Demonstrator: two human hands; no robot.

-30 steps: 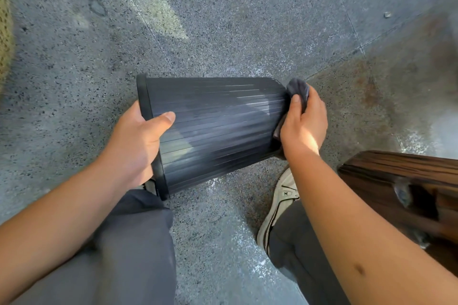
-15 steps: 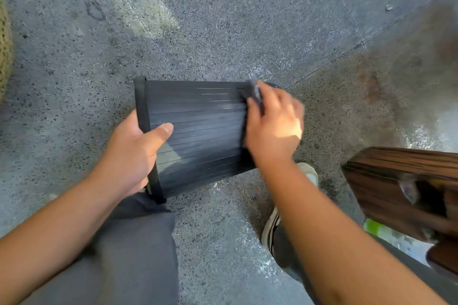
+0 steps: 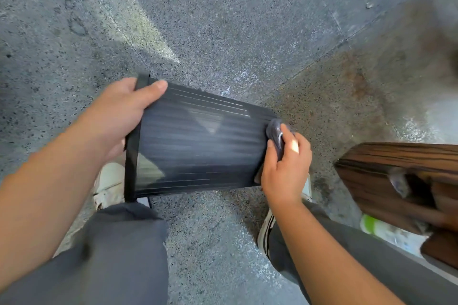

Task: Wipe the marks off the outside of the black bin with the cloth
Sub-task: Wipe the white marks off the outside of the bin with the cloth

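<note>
A black ribbed bin [image 3: 198,148] is held on its side above the floor, its rim to the left and its base to the right. My left hand [image 3: 119,116] grips the rim at the upper left, thumb lying across the outside wall. My right hand [image 3: 285,168] presses a dark grey cloth [image 3: 275,132] against the bin's base end. Pale streaks show across the middle of the ribbed wall.
Below is speckled grey concrete floor [image 3: 223,20]. My grey trouser legs [image 3: 119,255] and white shoes [image 3: 109,183] sit under the bin. A dark wooden piece of furniture [image 3: 401,173] stands at the right, with a green and white object [image 3: 371,224] beneath it.
My right hand slid the cloth from the bin's middle back to its base end. My left hand shifted up along the rim, and the bin tilted so the base points lower right.
</note>
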